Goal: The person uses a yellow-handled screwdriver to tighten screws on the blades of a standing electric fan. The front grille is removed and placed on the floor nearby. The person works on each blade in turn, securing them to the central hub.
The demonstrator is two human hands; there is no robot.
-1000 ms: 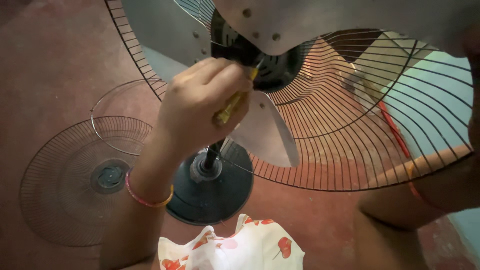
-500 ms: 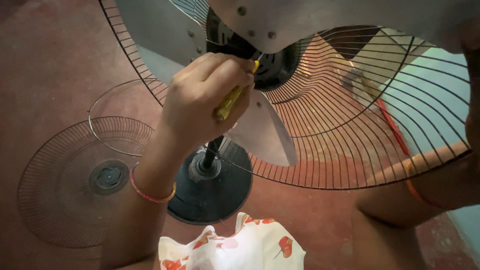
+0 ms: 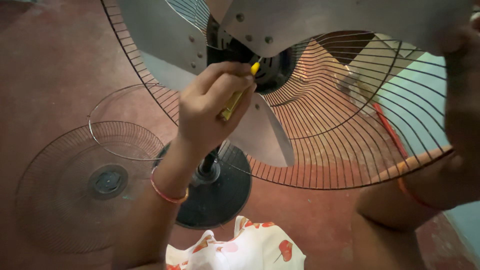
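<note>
Left hand (image 3: 212, 112) grips screwdriver (image 3: 240, 92) (blade (image 3: 265, 132) beside); grille (image 3: 75, 190) below.

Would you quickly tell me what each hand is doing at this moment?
Left hand: closed around a yellow-handled screwdriver, its tip at the fan hub.
Right hand: at the edge of a fan blade; grip cannot be told.

left hand (image 3: 212, 112) curled around a yellow-handled screwdriver (image 3: 239, 95), tip up at the dark hub (image 3: 260, 65) of a pedestal fan. grey metal blades (image 3: 165, 40) riveted around the hub, rear wire guard (image 3: 350, 125) behind them. right hand (image 3: 462, 80) grips a blade at the right edge. front guard (image 3: 75, 190) lies flat on the red floor (image 3: 45, 65), just beside the black round base (image 3: 220, 192).
</note>
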